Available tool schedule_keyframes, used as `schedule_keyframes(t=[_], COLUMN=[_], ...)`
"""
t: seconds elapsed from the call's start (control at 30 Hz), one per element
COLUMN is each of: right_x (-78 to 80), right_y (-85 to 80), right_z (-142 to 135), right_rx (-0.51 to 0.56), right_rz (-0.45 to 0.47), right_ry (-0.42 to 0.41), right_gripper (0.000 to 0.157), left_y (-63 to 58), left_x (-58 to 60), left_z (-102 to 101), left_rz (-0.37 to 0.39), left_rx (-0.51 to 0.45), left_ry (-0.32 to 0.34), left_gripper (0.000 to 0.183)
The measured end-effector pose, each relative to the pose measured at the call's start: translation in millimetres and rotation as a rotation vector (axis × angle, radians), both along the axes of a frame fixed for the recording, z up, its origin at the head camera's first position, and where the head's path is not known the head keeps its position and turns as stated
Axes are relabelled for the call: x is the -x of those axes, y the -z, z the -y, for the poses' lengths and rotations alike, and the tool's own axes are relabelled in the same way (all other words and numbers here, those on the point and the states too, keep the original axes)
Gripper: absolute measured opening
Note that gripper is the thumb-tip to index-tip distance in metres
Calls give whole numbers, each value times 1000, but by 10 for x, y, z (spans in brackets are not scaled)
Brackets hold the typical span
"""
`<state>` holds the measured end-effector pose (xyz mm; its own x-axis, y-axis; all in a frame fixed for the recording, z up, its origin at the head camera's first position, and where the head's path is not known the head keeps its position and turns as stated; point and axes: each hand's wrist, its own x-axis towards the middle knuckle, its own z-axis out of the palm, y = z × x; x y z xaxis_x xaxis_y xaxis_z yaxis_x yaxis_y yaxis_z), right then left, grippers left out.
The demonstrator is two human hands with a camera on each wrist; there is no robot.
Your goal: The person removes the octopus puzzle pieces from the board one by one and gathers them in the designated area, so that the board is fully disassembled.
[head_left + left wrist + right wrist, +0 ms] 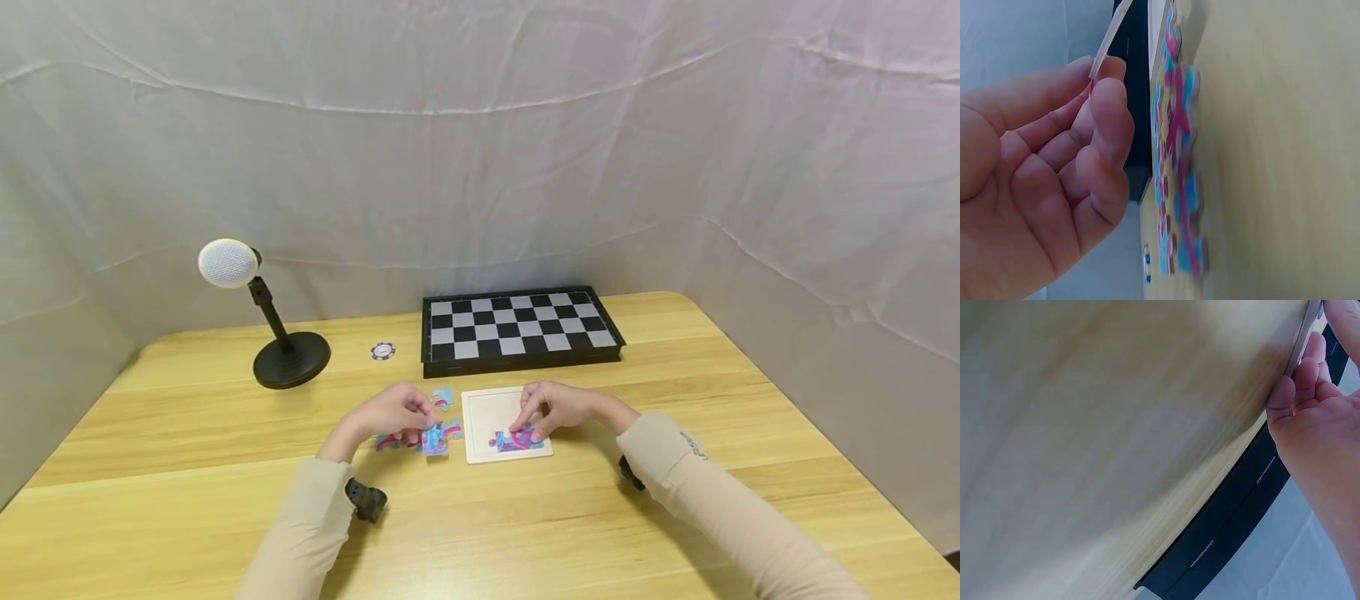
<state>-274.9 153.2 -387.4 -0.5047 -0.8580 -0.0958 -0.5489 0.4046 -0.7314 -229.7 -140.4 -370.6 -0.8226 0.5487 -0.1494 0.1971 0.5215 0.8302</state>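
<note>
My left hand [392, 411] pinches a blue and pink jigsaw piece [435, 440] between thumb and fingertips, left of a pale square puzzle tray [486, 410]. From the left wrist the held piece [1109, 42] appears edge-on, raised off the table. Joined pieces [517, 442] lie along the near side of the tray, and the thumb and a finger of my right hand [562, 406] touch them. Seen from the right wrist, its other fingers [1305, 378] rest by the tray's edge [1302, 340]. Several loose pieces [1180, 119] lie on the table under the left hand.
Behind the tray is a black-framed checkered board [517, 325]. A poker chip [382, 351] lies to its left. Farther left stands a microphone-like object [228, 263] on a round black base [292, 360]. A light cloth [480, 167] hangs behind the wooden table [480, 533].
</note>
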Motion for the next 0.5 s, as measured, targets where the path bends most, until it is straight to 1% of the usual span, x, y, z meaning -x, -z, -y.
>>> schedule_keyframes(t=[0.2,0.5], right_x=[-1,-11], right_y=[-1,-3], right_z=[10,15], right_rx=[4,-3], right_rz=[5,8], right_ry=[2,14], right_gripper=[26,26], left_y=[-25,-49], left_x=[-40,-117], left_z=[148,312], left_rz=[9,47], left_rx=[-11,-56], left_ry=[20,16], left_gripper=[9,9])
